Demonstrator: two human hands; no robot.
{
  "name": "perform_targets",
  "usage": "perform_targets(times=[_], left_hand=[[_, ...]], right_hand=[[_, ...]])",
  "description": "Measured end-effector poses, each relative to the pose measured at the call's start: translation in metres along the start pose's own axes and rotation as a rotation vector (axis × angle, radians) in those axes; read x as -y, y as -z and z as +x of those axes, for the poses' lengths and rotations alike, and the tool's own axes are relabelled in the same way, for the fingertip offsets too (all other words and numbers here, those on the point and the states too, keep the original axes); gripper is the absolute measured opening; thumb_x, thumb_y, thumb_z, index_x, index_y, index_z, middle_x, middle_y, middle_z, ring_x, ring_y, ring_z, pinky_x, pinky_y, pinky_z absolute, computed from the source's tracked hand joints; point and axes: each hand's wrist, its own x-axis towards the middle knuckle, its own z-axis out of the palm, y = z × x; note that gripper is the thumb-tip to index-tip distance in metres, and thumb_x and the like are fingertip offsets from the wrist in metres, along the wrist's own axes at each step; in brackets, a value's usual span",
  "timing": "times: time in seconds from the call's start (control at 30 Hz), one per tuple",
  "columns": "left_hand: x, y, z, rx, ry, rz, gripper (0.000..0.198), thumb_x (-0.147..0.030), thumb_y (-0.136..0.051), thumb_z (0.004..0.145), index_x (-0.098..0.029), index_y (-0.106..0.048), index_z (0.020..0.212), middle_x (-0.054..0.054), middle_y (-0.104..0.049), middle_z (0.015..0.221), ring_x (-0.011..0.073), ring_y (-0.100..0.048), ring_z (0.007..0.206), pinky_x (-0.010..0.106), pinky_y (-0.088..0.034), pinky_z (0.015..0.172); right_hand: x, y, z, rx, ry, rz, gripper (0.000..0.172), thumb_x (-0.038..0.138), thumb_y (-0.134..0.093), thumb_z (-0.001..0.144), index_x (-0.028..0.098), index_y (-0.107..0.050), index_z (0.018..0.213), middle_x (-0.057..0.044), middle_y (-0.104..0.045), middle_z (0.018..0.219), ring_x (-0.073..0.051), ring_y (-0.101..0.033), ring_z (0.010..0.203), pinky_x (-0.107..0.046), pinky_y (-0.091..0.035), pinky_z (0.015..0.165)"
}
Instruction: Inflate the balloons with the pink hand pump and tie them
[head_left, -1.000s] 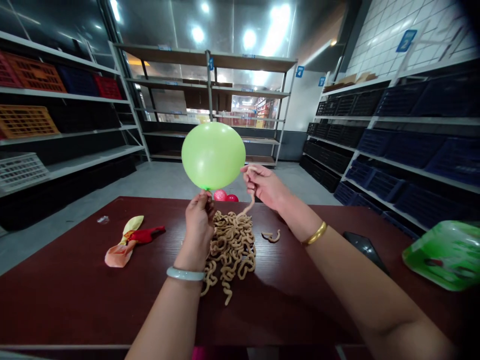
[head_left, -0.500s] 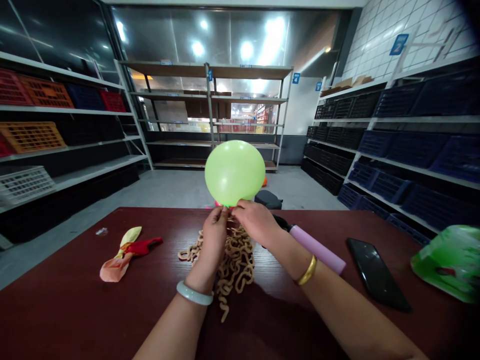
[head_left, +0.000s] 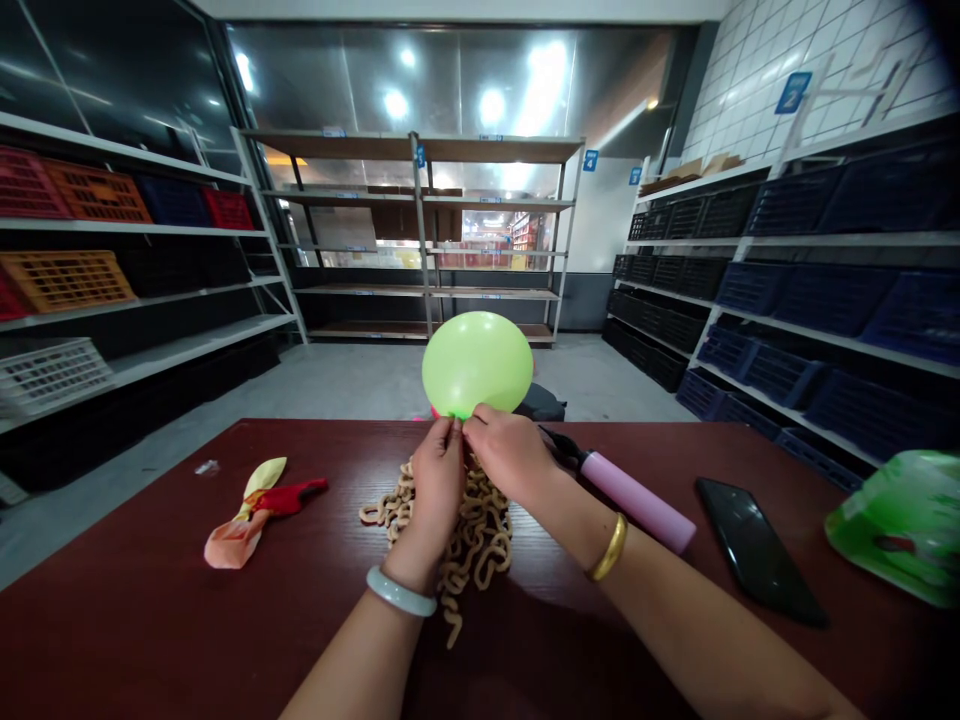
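Your left hand [head_left: 439, 465] pinches the green balloon [head_left: 478, 362] by its neck, frame centre. Right hand [head_left: 506, 450] at the neck too; can't tell its grip. Tan cords [head_left: 491, 505] heaped on desk [head_left: 150, 620], lower centre.

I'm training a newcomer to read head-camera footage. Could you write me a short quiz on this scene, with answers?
1. True or false: the black phone lies between the pink tube and the green packet.
2. Which wrist wears the gold bangle?
A) left
B) right
C) both
3. Fill in the blank with "top" or "bottom": the left hand and the right hand come together at the ____ of the green balloon.

Key: 1. True. 2. B. 3. bottom.
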Motion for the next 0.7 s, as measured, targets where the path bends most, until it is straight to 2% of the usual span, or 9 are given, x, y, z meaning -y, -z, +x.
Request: perform_targets(times=[0.1, 0.23, 0.43, 0.5, 0.6, 0.7], left_hand=[[-0.004, 0.0, 0.0, -0.026, 0.033, -0.104, 0.011, -0.028, -0.063, 0.082, -0.02, -0.069, 0.078, 0.003, -0.065, 0.072, 0.0159, -0.052, 0.065, 0.022, -0.036, 0.06], [-0.003, 0.0, 0.002, -0.027, 0.15, -0.272, 0.009, -0.026, -0.066, 0.078, -0.018, -0.067, 0.076, 0.003, -0.063, 0.069, 0.0151, -0.051, 0.061, 0.022, -0.036, 0.056], [0.009, 0.001, 0.01, 0.009, 0.265, -0.359, 0.017, -0.03, -0.071, 0.073, -0.017, -0.061, 0.068, -0.001, -0.054, 0.058, 0.0112, -0.043, 0.05, 0.021, -0.03, 0.047], [0.012, 0.0, 0.011, 0.037, 0.32, -0.402, 0.022, -0.034, -0.071, 0.072, -0.017, -0.058, 0.067, -0.004, -0.047, 0.052, 0.009, -0.037, 0.044, 0.02, -0.026, 0.043], [0.01, -0.003, 0.009, 0.102, 0.396, -0.521, 0.027, -0.039, -0.069, 0.073, -0.018, -0.053, 0.069, -0.006, -0.042, 0.051, 0.0065, -0.031, 0.04, 0.019, -0.021, 0.04], [0.002, -0.004, 0.005, 0.14, 0.433, -0.607, 0.026, -0.037, -0.069, 0.072, -0.018, -0.05, 0.072, -0.007, -0.041, 0.053, 0.005, -0.03, 0.039, 0.017, -0.02, 0.039]], right_hand=[[0.003, 0.001, 0.0, -0.005, -0.005, -0.008, 0.027, 0.018, -0.038, 0.098, 0.016, -0.064, 0.103, -0.012, -0.063, 0.1, -0.022, -0.061, 0.082, -0.03, -0.045, 0.065], [0.005, -0.001, 0.002, 0.001, 0.014, -0.006, 0.034, 0.019, -0.031, 0.1, 0.015, -0.065, 0.104, -0.013, -0.064, 0.102, -0.023, -0.062, 0.084, -0.031, -0.044, 0.067], [-0.009, 0.0, 0.008, 0.003, 0.064, 0.101, 0.022, 0.022, -0.048, 0.095, 0.017, -0.069, 0.098, -0.011, -0.067, 0.097, -0.022, -0.062, 0.084, -0.031, -0.043, 0.069], [-0.014, 0.004, 0.016, -0.036, 0.03, 0.233, 0.016, 0.021, -0.055, 0.092, 0.018, -0.071, 0.094, -0.009, -0.069, 0.093, -0.021, -0.063, 0.084, -0.031, -0.043, 0.07], [-0.017, 0.013, 0.035, -0.096, -0.105, 0.609, 0.009, 0.019, -0.064, 0.085, 0.018, -0.072, 0.089, -0.005, -0.071, 0.087, -0.018, -0.064, 0.081, -0.03, -0.045, 0.073], [-0.012, 0.024, 0.056, -0.054, -0.185, 1.11, 0.019, 0.019, -0.059, 0.088, 0.019, -0.069, 0.104, -0.004, -0.072, 0.09, -0.016, -0.065, 0.079, -0.03, -0.049, 0.072]])
